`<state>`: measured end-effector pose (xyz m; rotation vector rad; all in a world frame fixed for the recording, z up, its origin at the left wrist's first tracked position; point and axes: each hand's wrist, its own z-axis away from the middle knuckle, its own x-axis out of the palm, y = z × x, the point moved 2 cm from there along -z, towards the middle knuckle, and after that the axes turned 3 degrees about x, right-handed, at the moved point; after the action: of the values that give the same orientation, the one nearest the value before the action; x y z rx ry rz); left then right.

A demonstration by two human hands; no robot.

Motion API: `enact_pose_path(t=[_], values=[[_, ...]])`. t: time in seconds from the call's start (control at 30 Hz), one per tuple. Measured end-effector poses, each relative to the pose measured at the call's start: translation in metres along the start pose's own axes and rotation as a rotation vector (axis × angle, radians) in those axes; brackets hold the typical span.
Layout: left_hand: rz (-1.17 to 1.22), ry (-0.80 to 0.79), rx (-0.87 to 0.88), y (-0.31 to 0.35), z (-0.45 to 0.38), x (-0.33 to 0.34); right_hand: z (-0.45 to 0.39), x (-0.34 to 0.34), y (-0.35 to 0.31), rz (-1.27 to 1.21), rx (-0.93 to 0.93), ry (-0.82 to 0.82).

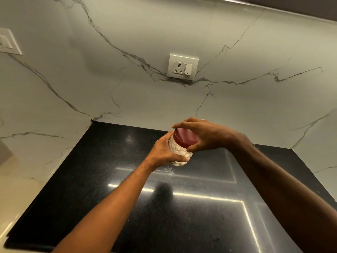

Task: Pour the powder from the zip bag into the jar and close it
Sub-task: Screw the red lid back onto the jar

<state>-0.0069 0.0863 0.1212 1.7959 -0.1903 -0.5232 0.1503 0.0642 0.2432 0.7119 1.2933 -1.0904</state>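
Above the black polished countertop [182,207], clear of its surface, both hands hold the jar [179,152] tilted, its top leaning toward the right and away from the person. Nearest, the two bare forearms reach in from the lower edge toward the jar. A faint scatter of white powder grains [170,172] lies on the countertop just below the jar, beside the jar's dark shadow.

The left hand [166,149] wraps the jar's clear, bumpy body from the left side: its thumb lies across the lower front of the body and its fingers curl around the far side, closed firmly on the plastic. White powder shows through the wall. The right hand [204,134] comes over from the right and clasps the dark red lid [184,136], thumb at the lid's near lower edge, fingers arched over its far rim, so the lid sits between thumb and fingertips. The lid sits on the jar's mouth.

Beyond the jar rises a white marble-veined wall [109,79], carrying a white socket plate with switch [182,67] straight behind the jar. No writing or brand is legible anywhere.
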Motion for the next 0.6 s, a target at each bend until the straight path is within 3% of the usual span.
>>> enact_pose_path(t=[0.33, 0.4, 0.53, 0.6], values=[[-0.039, 0.025, 0.027, 0.006, 0.001, 0.003, 0.003, 0.008, -0.006, 0.177, 0.195, 0.419], [-0.037, 0.022, 0.025, 0.006, 0.001, 0.001, 0.006, 0.003, -0.004, 0.111, 0.182, 0.332], [-0.037, 0.015, 0.023, 0.002, 0.001, -0.004, 0.009, -0.007, -0.003, -0.072, 0.036, 0.0], [-0.041, 0.007, 0.022, 0.002, 0.003, -0.003, 0.01, -0.006, -0.005, -0.044, 0.0, -0.012]])
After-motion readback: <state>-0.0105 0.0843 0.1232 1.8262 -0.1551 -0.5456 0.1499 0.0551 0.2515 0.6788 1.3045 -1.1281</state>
